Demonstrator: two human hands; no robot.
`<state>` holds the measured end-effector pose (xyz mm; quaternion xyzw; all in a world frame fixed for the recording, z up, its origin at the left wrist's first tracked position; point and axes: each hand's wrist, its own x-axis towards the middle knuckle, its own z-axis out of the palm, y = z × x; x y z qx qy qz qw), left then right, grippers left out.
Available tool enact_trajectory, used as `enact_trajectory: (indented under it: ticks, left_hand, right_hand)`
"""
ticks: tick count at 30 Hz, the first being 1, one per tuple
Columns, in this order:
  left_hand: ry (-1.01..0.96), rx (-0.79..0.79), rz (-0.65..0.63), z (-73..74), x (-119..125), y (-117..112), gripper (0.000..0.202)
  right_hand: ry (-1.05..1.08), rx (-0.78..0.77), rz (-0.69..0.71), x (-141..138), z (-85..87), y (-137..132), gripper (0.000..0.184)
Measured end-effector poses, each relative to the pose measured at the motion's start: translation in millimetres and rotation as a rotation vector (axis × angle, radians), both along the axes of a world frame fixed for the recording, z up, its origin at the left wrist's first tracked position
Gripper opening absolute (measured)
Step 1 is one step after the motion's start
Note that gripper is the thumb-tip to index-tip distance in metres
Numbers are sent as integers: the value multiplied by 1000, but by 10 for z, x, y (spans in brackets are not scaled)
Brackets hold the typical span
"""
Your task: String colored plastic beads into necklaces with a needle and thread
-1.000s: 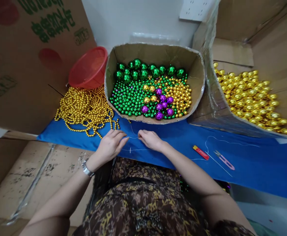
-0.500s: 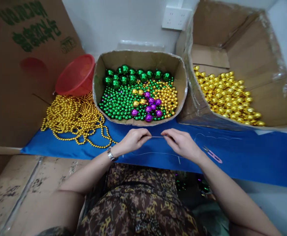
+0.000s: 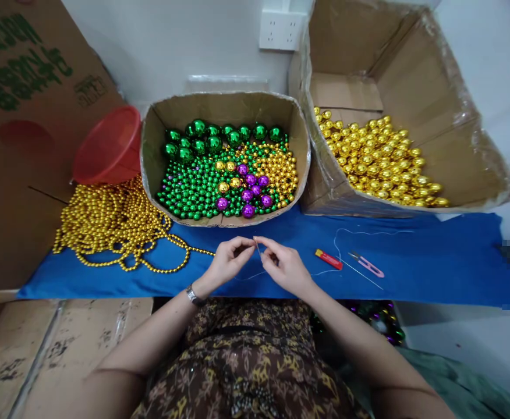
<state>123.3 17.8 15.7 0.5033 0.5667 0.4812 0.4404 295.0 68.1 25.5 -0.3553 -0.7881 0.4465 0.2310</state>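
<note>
My left hand and my right hand meet at their fingertips over the front of the blue cloth. Both are pinched on a thin thread, whose short end slants down between the fingers; any knot is too small to see. A pale strand of loose thread lies on the cloth by my right hand. To the right of that hand are a red lighter with a yellow end, a long thin needle-like rod and pink thread snips.
Behind my hands stands a cut-down carton of green, gold and purple beads. A taller carton with gold beads is at the right. Gold bead strings lie left, under a tilted red basin. Blue cloth covers the table.
My hands have come together from holding the thread taut between them. The view has shifted right, and the lighter and the needle-like rod now show beside my right forearm.
</note>
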Motion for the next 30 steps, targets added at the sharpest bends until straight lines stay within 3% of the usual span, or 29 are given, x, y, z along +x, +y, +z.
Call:
enact_trajectory:
  ticks: [2,4,7,12,16,23,30]
  left_hand:
    - [-110,-55,13,-37,45,-7,27]
    - [-171,-112,72,-76,74,-4,29]
    - [-188,-185,125,-110,83,6,33]
    - [-262,-245,85,-41,21,6,37]
    - [-295,-275,-15,18,-50,0,35]
    - [-337,-351,-186,10,-38,-27,34]
    - [-307,-245,31,18,13,-48,32]
  right_hand:
    - [-80,220,9,-42,-33,-13,44]
    - [-127,328,31,-68,-63,-31,44]
    - [-186,282,90,-63,-56,-39,38]
    - [-136,138,90,63,67,19,27]
    - [-98,275,57,128,94,104,16]
    - [21,497,109,-29,-59,207,16]
    - [-87,610,-29,-35,-1,9,25]
